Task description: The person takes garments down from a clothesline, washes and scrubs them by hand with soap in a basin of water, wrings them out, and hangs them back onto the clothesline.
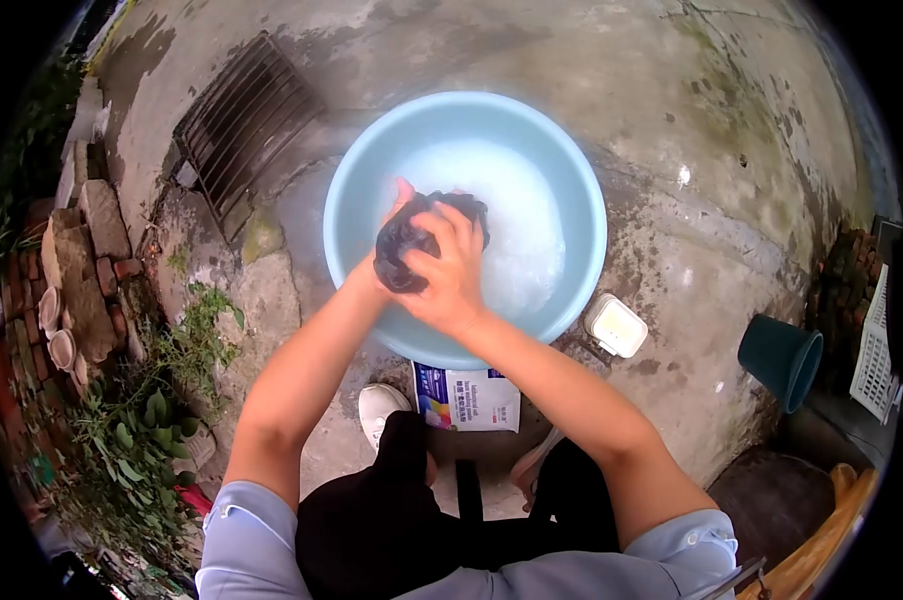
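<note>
Pale sleeves (250, 535), dark cloth (400, 240) perhaps aslant far-rightward.

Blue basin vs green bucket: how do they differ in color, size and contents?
Color: blue basin is pale; green bucket is dark.
Size: basin is much wider than the bucket.
Contents: basin holds cloudy, whitish water; the bucket's inside is mostly hidden, so can't tell.
Shared: round rims, both on the concrete ground.

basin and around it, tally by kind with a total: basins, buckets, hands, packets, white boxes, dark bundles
basin: 1
bucket: 1
hands: 2 (left hand, right hand)
packet: 1
white box: 1
dark bundle: 1
total: 7
</note>
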`<state>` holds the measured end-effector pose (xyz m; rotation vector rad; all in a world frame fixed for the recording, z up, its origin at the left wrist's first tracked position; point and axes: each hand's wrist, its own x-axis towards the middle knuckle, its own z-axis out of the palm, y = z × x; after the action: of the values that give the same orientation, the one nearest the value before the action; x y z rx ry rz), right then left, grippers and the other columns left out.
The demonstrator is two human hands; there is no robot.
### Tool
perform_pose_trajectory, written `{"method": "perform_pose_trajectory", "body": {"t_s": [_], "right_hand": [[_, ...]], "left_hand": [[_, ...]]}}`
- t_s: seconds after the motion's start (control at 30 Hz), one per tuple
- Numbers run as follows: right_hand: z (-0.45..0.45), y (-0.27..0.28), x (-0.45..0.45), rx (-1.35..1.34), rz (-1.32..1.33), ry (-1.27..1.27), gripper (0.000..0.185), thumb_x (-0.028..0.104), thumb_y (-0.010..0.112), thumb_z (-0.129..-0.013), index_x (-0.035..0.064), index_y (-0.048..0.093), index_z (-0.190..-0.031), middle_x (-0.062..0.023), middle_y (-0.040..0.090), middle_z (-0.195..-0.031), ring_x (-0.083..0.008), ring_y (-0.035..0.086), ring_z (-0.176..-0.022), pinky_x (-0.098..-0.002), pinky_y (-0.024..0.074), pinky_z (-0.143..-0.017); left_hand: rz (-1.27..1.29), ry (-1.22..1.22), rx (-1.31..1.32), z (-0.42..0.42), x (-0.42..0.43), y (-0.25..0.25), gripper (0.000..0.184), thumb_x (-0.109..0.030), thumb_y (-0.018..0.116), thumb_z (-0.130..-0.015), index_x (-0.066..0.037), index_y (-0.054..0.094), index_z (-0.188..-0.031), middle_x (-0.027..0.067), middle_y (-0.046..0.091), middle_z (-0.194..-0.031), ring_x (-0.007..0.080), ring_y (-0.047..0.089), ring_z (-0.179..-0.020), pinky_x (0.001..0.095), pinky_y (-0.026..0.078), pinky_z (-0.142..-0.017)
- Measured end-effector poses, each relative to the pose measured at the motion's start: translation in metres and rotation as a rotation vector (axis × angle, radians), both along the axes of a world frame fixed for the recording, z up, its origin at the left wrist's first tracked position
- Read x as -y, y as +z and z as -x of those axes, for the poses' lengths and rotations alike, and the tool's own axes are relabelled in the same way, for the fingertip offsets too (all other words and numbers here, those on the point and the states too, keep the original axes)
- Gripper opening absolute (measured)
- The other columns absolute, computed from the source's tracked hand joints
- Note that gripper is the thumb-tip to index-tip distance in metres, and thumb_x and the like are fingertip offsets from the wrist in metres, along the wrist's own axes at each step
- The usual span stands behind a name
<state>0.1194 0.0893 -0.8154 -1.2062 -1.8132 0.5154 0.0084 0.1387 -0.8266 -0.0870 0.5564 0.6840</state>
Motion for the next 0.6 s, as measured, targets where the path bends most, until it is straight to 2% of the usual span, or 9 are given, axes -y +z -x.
{"method": "perform_pose_trajectory", "body": {"t_s": [0.13, 0.2, 0.23, 0.33, 0.37, 0.4, 0.47, 0.5, 0.6], "right_hand": [[0.006, -0.007, -0.043, -0.194, 0.166, -0.185, 0.017, 0.017, 0.073, -0.06, 0.0113, 0.061, -0.071, -0.0079, 0.057, -0.084, -0.0323, 0.059, -0.085, -0.0466, 0.0465, -0.071], [-0.003, -0.013, -0.06, -0.182, 0.259, -0.248, 0.016, 0.012, 0.071, -0.062, 0.009, 0.058, -0.07, -0.0107, 0.055, -0.08, -0.035, 0.06, -0.075, -0.0443, 0.0478, -0.061], [-0.008, -0.015, -0.072, -0.146, 0.364, -0.34, 0.016, 0.012, 0.071, -0.062, 0.0077, 0.058, -0.07, -0.0094, 0.056, -0.08, -0.0349, 0.061, -0.074, -0.0462, 0.049, -0.066], [-0.052, -0.03, -0.094, 0.199, 0.549, -0.399, 0.035, 0.017, 0.075, -0.069, 0.0092, 0.059, -0.099, -0.012, 0.056, -0.103, -0.0355, 0.059, -0.095, -0.0463, 0.0504, -0.077], [-0.065, -0.038, -0.088, 0.283, 0.497, -0.365, 0.045, 0.022, 0.075, -0.072, 0.0115, 0.055, -0.112, -0.0137, 0.051, -0.114, -0.0366, 0.054, -0.105, -0.0484, 0.0488, -0.082], [-0.077, -0.043, -0.08, 0.368, 0.444, -0.327, 0.056, 0.026, 0.075, -0.076, 0.0138, 0.051, -0.124, -0.0155, 0.046, -0.125, -0.0377, 0.048, -0.116, -0.0506, 0.0472, -0.087], [-0.087, -0.037, -0.057, 0.648, 0.517, -0.141, 0.072, 0.043, 0.068, -0.082, 0.0208, 0.039, -0.144, -0.0164, 0.031, -0.146, -0.0423, 0.035, -0.128, -0.0651, 0.0357, -0.097], [-0.084, -0.036, -0.041, 0.827, 0.478, -0.052, 0.074, 0.044, 0.068, -0.082, 0.0222, 0.036, -0.146, -0.0162, 0.03, -0.147, -0.043, 0.034, -0.129, -0.0665, 0.0356, -0.096], [-0.067, -0.045, -0.015, 1.071, 0.518, 0.163, 0.077, 0.04, 0.068, -0.082, 0.0258, 0.033, -0.149, -0.0162, 0.029, -0.149, -0.0439, 0.031, -0.131, -0.0723, 0.036, -0.089]], "left_hand": [[-0.015, 0.137, -0.649, -0.019, 0.018, -0.022, 0.055, -0.057, 0.036, -0.098, -0.009, 0.055, -0.118, 0.0113, 0.064, -0.103, 0.0236, 0.066, -0.091, 0.0405, 0.057, -0.077], [0.014, 0.017, -0.605, -0.016, 0.023, -0.017, 0.045, -0.048, 0.032, -0.101, -0.01, 0.056, -0.104, 0.0074, 0.063, -0.087, 0.019, 0.064, -0.068, 0.0338, 0.054, -0.057], [0.017, -0.111, -0.844, -0.03, 0.017, 0.018, 0.046, -0.043, 0.027, -0.101, -0.006, 0.055, -0.106, 0.0078, 0.061, -0.089, 0.0201, 0.059, -0.072, 0.0362, 0.045, -0.055], [-0.216, -0.242, -0.875, -0.029, 0.034, 0.024, 0.047, -0.044, 0.037, -0.1, -0.002, 0.056, -0.111, 0.0084, 0.062, -0.096, 0.0161, 0.059, -0.075, 0.0337, 0.047, -0.06], [-0.462, -0.239, -0.909, -0.018, 0.036, 0.006, 0.056, -0.047, 0.043, -0.098, 0.001, 0.052, -0.125, 0.0108, 0.062, -0.107, 0.0181, 0.06, -0.089, 0.0353, 0.051, -0.076], [-0.268, -0.458, -0.834, -0.003, 0.023, 0.024, 0.073, -0.052, 0.049, -0.094, 0.003, 0.035, -0.141, 0.019, 0.051, -0.129, 0.0259, 0.057, -0.108, 0.0382, 0.046, -0.096], [-0.69, -0.574, -1.521, 0.017, 0.027, -0.007, 0.093, -0.053, 0.06, -0.088, -0.001, 0.015, -0.15, 0.0264, 0.035, -0.141, 0.0358, 0.05, -0.122, 0.0434, 0.042, -0.103], [-0.879, -0.703, -1.585, 0.023, 0.031, 0.001, 0.102, -0.048, 0.069, -0.082, -0.009, 0.007, -0.152, 0.0322, 0.02, -0.147, 0.0423, 0.046, -0.125, 0.0458, 0.044, -0.101], [-1.378, -1.154, -1.955, 0.01, 0.053, -0.024, 0.078, -0.018, 0.065, -0.081, -0.027, 0.03, -0.15, 0.0276, 0.022, -0.151, 0.0484, 0.045, -0.118, 0.0488, 0.046, -0.097]]}}
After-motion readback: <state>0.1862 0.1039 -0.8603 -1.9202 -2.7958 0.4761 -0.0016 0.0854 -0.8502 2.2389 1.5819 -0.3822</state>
